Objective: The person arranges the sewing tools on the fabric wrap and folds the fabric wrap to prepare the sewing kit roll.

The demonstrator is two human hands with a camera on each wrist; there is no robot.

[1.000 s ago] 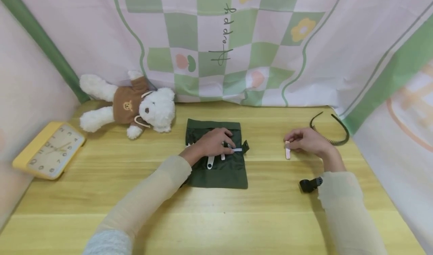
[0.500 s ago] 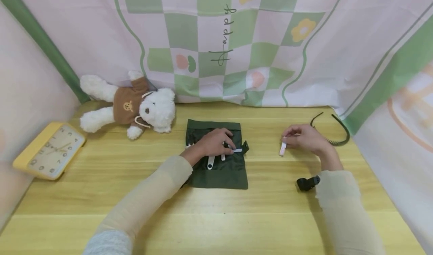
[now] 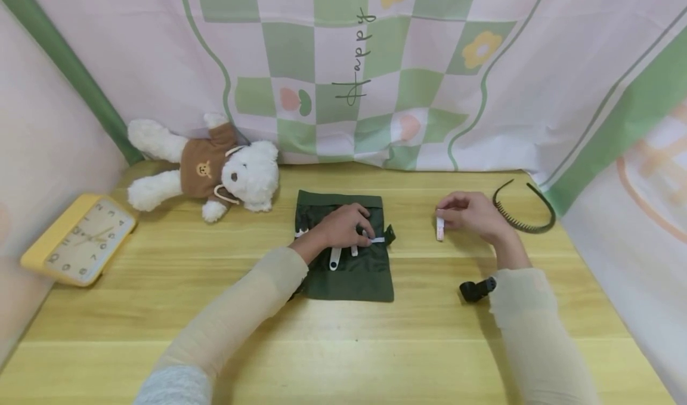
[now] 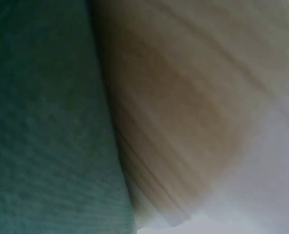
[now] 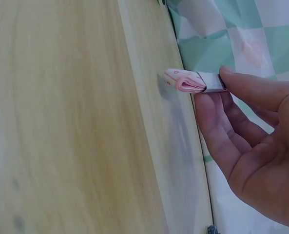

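Observation:
My right hand (image 3: pixel 474 217) pinches a small folded pink-and-white paper bundle (image 3: pixel 440 229) between thumb and fingers, above the table at right. In the right wrist view, the bundle (image 5: pixel 185 80) shows folded layers and a greyish band near the thumb. My left hand (image 3: pixel 346 226) rests on a dark green fabric pouch (image 3: pixel 349 286) lying flat, fingers bent down near a white strip (image 3: pixel 378 239) at its right side. Beneath that hand, a white handle with a black dot (image 3: pixel 335 259) and a small pale piece (image 3: pixel 354 251) show partly. The left wrist view shows blurred green fabric (image 4: pixel 47 126), no hand.
A white plush dog (image 3: pixel 204 169) in a brown top lies at the back left. A yellow clock (image 3: pixel 80 238) stands at the left edge. A black toothed headband (image 3: pixel 523 220) lies at right behind my right hand. A patterned curtain (image 3: pixel 343 65) hangs behind the table.
My right hand has moved left and slightly away from me with the paper bundle, whose tilt has changed. My left hand stays in place on the pouch.

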